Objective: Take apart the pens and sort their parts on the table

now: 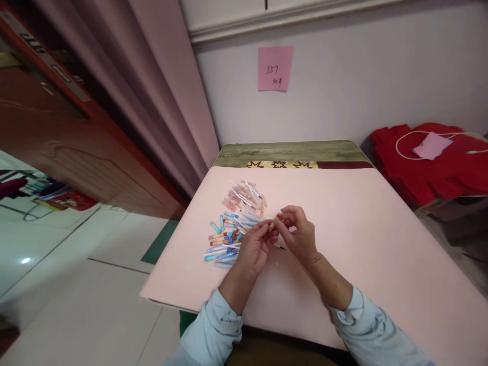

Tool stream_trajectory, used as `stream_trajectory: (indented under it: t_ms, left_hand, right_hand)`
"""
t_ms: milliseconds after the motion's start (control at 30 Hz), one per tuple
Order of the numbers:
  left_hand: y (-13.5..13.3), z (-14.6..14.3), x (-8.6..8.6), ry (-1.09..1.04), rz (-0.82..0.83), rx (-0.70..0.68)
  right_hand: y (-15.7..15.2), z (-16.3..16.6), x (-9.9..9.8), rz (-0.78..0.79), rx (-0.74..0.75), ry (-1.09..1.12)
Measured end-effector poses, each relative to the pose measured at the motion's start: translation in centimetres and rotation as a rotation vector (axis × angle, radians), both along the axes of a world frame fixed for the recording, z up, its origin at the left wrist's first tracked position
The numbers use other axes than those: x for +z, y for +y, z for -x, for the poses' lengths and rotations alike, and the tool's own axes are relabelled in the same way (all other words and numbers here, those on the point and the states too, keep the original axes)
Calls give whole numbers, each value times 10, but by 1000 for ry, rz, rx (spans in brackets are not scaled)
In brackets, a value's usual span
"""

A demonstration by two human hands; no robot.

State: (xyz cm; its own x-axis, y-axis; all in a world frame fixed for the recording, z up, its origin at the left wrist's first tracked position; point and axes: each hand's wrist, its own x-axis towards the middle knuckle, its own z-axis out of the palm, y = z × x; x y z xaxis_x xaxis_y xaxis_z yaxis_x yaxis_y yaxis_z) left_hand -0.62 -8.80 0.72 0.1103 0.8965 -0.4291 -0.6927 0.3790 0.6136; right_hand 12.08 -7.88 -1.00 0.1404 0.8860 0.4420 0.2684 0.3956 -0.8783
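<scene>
My left hand [254, 246] and my right hand [299, 233] meet above the middle of a pink sheet [362, 239] that covers the table. Both pinch the ends of one small pale pen part with a brown tip [275, 221], held between the fingertips. Just left of my hands lies a heap of several pen parts [234, 223]: pinkish ones at the far end, blue and brown caps and clear tubes nearer me. My left hand's knuckles sit over the heap's right edge. Light blue sleeves cover both forearms.
The green table edge [290, 152] touches a white wall bearing a pink note [275, 68]. A pink curtain [152, 91] hangs at the left beside a red-brown wooden door [57, 137]. Red cloth with a white cable [430, 157] lies on the right. White floor tiles lie below left.
</scene>
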Motion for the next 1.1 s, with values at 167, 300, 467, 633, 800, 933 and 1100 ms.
stream_trajectory:
  t_ms: [167,300,467,633,800,933,1100]
  left_hand:
    - [-4,-3,8,85,-81,54]
    - [-8,-7,18,275,-289,73]
    - [-10,-9,21,424,-394,96]
    - [-15,-3,25,673,-506,146]
    - [-18,4,31,931,-669,175]
    - [-18,5,31,967,-681,183]
    - [-12,8,31,745,-536,331]
  right_hand:
    - [2,4,4,173,120,346]
    - [6,8,5,444,266,748]
    - [9,8,0,658,444,931]
    - [6,9,-4,696,532,914]
    - [2,12,-4,740,625,957]
    - [0,13,-1,736,610,897]
    - [7,1,-1,595,348,552]
